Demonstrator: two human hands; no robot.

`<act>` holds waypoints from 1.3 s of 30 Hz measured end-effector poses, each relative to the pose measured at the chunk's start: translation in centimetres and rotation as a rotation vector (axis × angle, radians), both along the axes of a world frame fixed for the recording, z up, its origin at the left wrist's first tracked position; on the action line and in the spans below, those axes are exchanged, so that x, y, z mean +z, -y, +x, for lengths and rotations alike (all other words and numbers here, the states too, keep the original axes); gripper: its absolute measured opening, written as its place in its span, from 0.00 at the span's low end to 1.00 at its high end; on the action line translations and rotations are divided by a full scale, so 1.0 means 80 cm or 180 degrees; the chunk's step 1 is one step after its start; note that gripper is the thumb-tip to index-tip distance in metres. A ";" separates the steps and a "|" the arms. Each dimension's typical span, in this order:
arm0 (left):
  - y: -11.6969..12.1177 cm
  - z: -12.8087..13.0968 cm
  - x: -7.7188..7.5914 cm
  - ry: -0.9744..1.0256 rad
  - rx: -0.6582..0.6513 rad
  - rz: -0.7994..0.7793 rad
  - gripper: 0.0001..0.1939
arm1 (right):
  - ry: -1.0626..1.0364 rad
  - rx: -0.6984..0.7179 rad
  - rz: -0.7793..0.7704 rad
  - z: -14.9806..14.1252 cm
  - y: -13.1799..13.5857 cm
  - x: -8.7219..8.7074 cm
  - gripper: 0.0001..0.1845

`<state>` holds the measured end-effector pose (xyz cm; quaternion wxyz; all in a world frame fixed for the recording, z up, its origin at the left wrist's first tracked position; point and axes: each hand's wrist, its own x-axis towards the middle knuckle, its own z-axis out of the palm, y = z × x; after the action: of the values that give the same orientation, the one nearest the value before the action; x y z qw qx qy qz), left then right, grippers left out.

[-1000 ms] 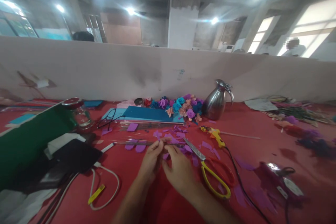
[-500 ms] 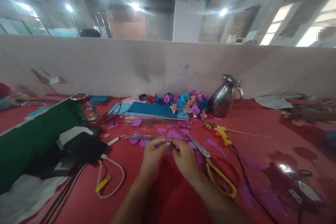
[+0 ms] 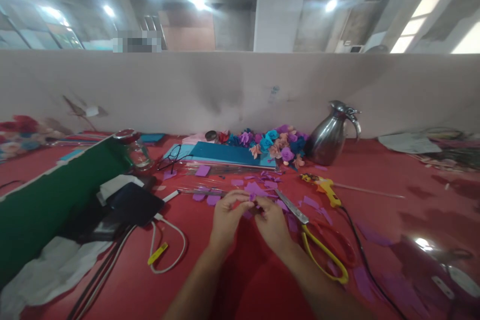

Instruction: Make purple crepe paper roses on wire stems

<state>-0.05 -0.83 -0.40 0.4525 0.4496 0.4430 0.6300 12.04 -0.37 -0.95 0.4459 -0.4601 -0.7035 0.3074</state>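
Note:
My left hand (image 3: pixel 229 215) and my right hand (image 3: pixel 270 222) meet over the red table (image 3: pixel 187 290), fingertips pinched together. Between them is a small purple paper piece (image 3: pixel 252 196), held by both; its exact shape is hard to make out. Cut purple paper pieces (image 3: pixel 258 188) lie scattered just beyond and beside my fingers. Right of my right hand rest large scissors (image 3: pixel 305 227) with yellow and red handles, blades pointing away to the left. Farther right lies a yellow glue gun (image 3: pixel 330 192) with a clear stick in its back end and a black cord.
Paper flowers (image 3: pixel 277 145) are heaped by the back partition (image 3: pixel 168 90), beside blue paper sheets (image 3: pixel 228 154) and a steel jug (image 3: pixel 330 137). Eyeglasses (image 3: pixel 174 157) and a glass jar (image 3: pixel 137 152) stand left. A green divider (image 3: pixel 75 185), a black device (image 3: pixel 137 204) and a white cable (image 3: pixel 183 245) lie nearer.
The view has shifted slightly, so everything sits a little farther right. Both hands remain together, pinching the purple paper, with only small finger movement.

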 end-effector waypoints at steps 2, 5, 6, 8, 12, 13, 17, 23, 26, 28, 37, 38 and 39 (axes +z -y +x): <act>0.000 0.001 0.000 0.0204 0.0018 -0.0053 0.02 | 0.0025 0.0050 0.0060 -0.003 0.002 0.001 0.14; 0.001 0.003 0.000 0.0559 -0.0066 -0.0142 0.04 | 0.0027 0.0053 0.0087 -0.004 0.005 0.003 0.15; 0.001 0.004 0.001 0.0657 -0.0100 -0.0156 0.05 | 0.0013 0.0010 0.0062 -0.004 0.005 0.003 0.15; 0.002 0.005 0.002 0.0769 -0.0135 -0.0158 0.06 | -0.0009 -0.0071 0.0013 -0.003 0.005 0.004 0.14; 0.003 0.005 0.005 0.0720 -0.0064 -0.0168 0.06 | -0.0003 0.0008 0.0067 -0.002 0.005 0.007 0.13; 0.003 0.005 0.005 0.0693 -0.0041 -0.0178 0.06 | -0.0022 0.0037 0.0093 -0.002 0.006 0.007 0.14; 0.004 0.004 0.007 0.0424 -0.0013 -0.0174 0.05 | -0.0123 0.0040 0.0217 -0.002 0.005 0.006 0.16; 0.000 0.004 0.033 0.0213 -0.0091 -0.0229 0.06 | 0.0034 -0.0025 0.0240 -0.002 0.004 0.006 0.15; -0.009 -0.001 0.046 0.0779 -0.0110 -0.0375 0.12 | 0.0411 -0.0088 0.0131 -0.003 0.007 0.008 0.13; -0.018 -0.010 0.046 0.1169 0.0031 -0.0309 0.15 | 0.0810 -0.0210 0.0102 -0.004 0.011 0.007 0.12; -0.038 -0.059 0.003 0.0211 0.1266 0.0050 0.10 | 0.1770 -0.0010 0.0388 -0.014 0.027 -0.004 0.18; -0.039 -0.061 0.000 0.0135 0.1325 0.0009 0.10 | 0.1845 0.0045 0.0434 -0.016 0.029 -0.004 0.19; -0.041 -0.062 -0.001 0.0105 0.1377 -0.0065 0.10 | 0.1914 0.0104 0.0478 -0.017 0.030 -0.005 0.18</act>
<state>-5.05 2.43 -0.52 0.3185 0.3291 0.5281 0.7151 10.66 -2.76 -1.38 0.2456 -0.4848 -0.8319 0.1117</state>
